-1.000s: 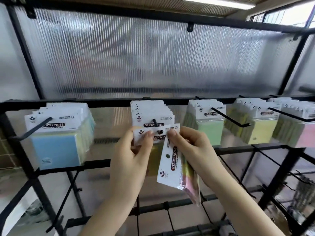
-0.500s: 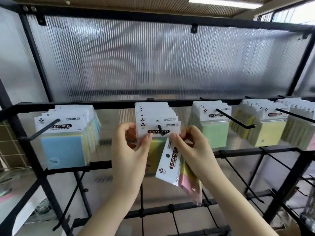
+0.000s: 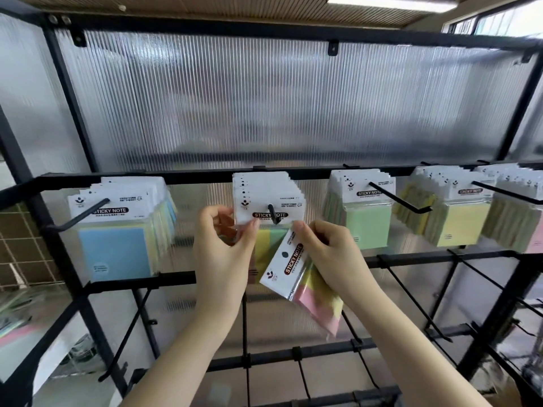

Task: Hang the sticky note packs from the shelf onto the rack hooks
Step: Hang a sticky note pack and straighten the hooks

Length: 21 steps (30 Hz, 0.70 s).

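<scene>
Left hand [image 3: 224, 251] pinches the hooked pack [image 3: 269, 208] (lower left corner); right hand [image 3: 326, 257] grips a tilted loose pack [image 3: 296, 271].

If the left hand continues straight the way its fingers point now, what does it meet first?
Probably the front pack on the middle hook: the left hand already pinches its lower left corner, fingers pointing up.

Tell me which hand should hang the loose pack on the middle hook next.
Probably the right hand: it already grips the loose pack, tilted just below the middle hook. The left hand pinches the front hung pack.
</scene>
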Each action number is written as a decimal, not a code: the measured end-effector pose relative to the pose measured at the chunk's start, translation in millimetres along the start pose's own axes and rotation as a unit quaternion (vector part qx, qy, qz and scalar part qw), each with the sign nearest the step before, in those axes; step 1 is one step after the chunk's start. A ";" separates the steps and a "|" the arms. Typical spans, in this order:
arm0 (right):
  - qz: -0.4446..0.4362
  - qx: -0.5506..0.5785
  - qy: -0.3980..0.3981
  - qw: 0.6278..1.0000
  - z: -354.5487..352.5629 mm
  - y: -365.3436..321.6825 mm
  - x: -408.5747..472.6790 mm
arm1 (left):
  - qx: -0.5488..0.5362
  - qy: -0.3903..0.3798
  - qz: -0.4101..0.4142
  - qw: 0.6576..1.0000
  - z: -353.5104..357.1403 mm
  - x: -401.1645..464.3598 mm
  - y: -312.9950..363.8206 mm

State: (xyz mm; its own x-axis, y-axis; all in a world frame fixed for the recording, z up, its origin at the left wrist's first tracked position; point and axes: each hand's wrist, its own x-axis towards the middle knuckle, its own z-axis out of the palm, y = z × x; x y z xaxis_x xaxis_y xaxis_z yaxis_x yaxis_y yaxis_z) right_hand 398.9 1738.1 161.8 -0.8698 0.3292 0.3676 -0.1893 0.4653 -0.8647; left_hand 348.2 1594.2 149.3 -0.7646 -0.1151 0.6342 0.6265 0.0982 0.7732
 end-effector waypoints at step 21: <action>-0.146 0.119 0.096 0.977 5.6 -33.3 -50.4 | -0.093 -0.114 -0.003 0.989 -33.0 -35.5 41.5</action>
State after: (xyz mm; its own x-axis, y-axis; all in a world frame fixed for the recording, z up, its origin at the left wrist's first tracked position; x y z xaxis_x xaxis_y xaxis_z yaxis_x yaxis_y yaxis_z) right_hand 446.5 1701.4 170.2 -0.6660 0.3695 0.6480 -0.5367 0.3661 -0.7603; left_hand 406.3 1569.7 159.0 -0.7698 0.1122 0.6284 0.6223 -0.0874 0.7779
